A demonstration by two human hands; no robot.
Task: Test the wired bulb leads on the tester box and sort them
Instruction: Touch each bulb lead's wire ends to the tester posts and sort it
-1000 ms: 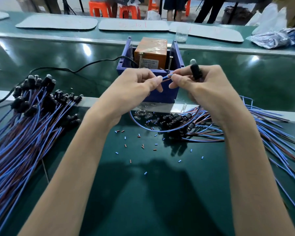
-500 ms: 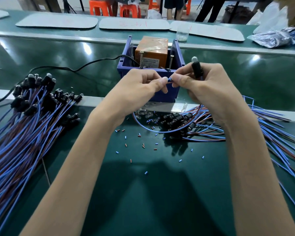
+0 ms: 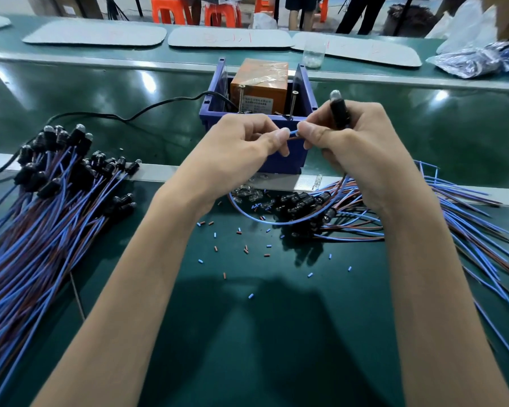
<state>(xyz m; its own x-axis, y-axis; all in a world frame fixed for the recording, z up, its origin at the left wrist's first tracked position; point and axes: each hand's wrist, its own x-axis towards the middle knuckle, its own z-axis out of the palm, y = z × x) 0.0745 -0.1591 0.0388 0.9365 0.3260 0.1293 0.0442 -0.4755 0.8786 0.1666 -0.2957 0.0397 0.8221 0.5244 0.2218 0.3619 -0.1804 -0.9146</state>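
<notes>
Pinches the bulb lead [image 3: 338,113] by its wire ends between left hand [image 3: 241,143] and right hand [image 3: 360,142], socket gripped in the right, just on the near side of the tester box [image 3: 304,92]. Risks a false reading from crossed ends or missed screws [image 3: 293,104].

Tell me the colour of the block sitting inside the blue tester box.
The block is orange; the head view shows it best.

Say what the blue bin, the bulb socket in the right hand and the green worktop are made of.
Blue bin: likely moulded plastic, matte, uniform colour, thin walls.
Bulb socket in the right hand: dull black, probably plastic or rubber; clear tip looks glassy.
Green worktop: smooth, slight sheen; perhaps a PVC or rubber mat.
</notes>
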